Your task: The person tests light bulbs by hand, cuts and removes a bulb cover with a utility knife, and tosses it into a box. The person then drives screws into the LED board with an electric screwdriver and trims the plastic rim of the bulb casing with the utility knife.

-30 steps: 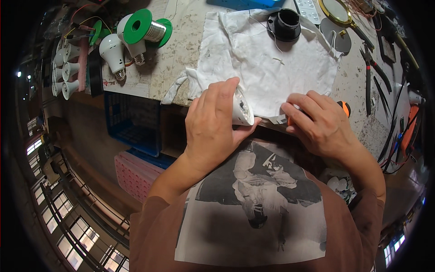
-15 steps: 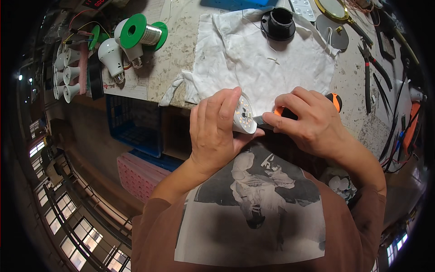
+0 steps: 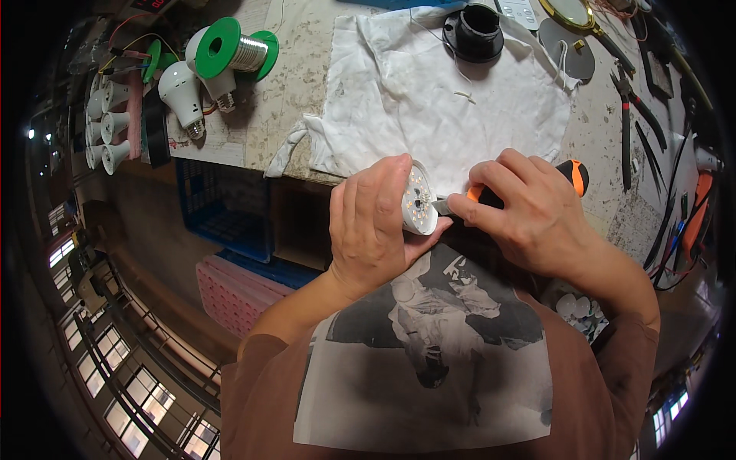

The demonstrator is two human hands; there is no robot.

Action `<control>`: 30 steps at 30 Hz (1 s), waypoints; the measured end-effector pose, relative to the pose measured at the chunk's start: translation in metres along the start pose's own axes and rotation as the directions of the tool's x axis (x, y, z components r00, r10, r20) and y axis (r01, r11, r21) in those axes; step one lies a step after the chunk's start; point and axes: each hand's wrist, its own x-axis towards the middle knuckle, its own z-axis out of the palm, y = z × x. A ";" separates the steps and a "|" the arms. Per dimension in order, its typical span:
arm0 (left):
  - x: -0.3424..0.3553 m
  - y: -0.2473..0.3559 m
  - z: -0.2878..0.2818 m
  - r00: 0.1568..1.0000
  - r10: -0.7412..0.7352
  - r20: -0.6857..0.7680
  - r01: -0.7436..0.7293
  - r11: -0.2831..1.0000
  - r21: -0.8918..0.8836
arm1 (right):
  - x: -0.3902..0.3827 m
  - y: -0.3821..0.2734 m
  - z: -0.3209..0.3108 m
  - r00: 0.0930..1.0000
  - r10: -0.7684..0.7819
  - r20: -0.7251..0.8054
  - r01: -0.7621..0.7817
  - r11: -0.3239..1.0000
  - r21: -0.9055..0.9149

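White plastic of an opened bulb body (image 3: 418, 201), round LED board facing right, wrapped in the left hand (image 3: 376, 226) just below the near edge of the white cloth (image 3: 445, 107). Right hand (image 3: 529, 211) closed around an orange-and-black handled tool (image 3: 571, 175), its metal tip (image 3: 442, 206) touching the rim of the board. Hands close together, almost meeting at the bulb, held over the lap just off the near edge of the cloth. On the far side of the cloth, a black round socket part (image 3: 475, 31). Left of the cloth, a green solder spool (image 3: 234, 52) and a whole white bulb (image 3: 182, 92) lying on the stone bench top (image 3: 295, 69). Right of the cloth, pliers (image 3: 627, 123) on the bench. Further left of the spool, a row of white bulb shells (image 3: 103, 126).
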 end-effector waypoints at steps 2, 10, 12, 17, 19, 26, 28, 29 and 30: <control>0.002 0.001 -0.001 1.000 0.004 0.007 -0.004 1.000 0.020 | -0.001 -0.002 0.002 1.000 -0.007 -0.029 0.004 0.996 -0.086; 0.007 0.001 -0.005 0.999 0.025 0.037 -0.027 0.998 0.048 | 0.000 -0.011 0.003 0.999 0.049 -0.022 -0.051 0.996 -0.076; 0.010 0.001 -0.006 0.998 0.017 0.061 -0.020 0.999 0.039 | 0.001 -0.009 0.004 0.996 0.085 0.011 -0.084 0.995 -0.056; 0.013 0.001 -0.008 0.997 0.004 0.082 -0.005 1.000 0.008 | 0.003 -0.010 0.010 0.996 0.059 -0.069 -0.065 0.993 -0.095; 0.015 0.002 -0.010 0.994 -0.012 0.105 0.012 1.000 -0.002 | 0.002 -0.008 0.011 0.995 0.052 -0.085 -0.060 0.994 -0.095; 0.023 0.006 -0.018 0.982 -0.038 0.183 0.037 0.999 0.009 | -0.002 -0.007 0.028 0.974 0.027 -0.223 -0.060 0.988 -0.144; 0.025 0.007 -0.019 0.969 -0.105 0.225 0.110 0.994 -0.010 | -0.004 -0.004 0.028 0.973 0.018 -0.230 -0.052 0.988 -0.145; 0.026 0.008 -0.020 0.969 -0.101 0.225 0.106 0.994 -0.007 | -0.005 -0.003 0.028 0.973 0.011 -0.231 -0.045 0.989 -0.144; 0.027 0.008 -0.021 0.963 -0.123 0.240 0.131 0.991 -0.015 | -0.004 -0.002 0.026 0.972 0.011 -0.236 -0.046 0.989 -0.143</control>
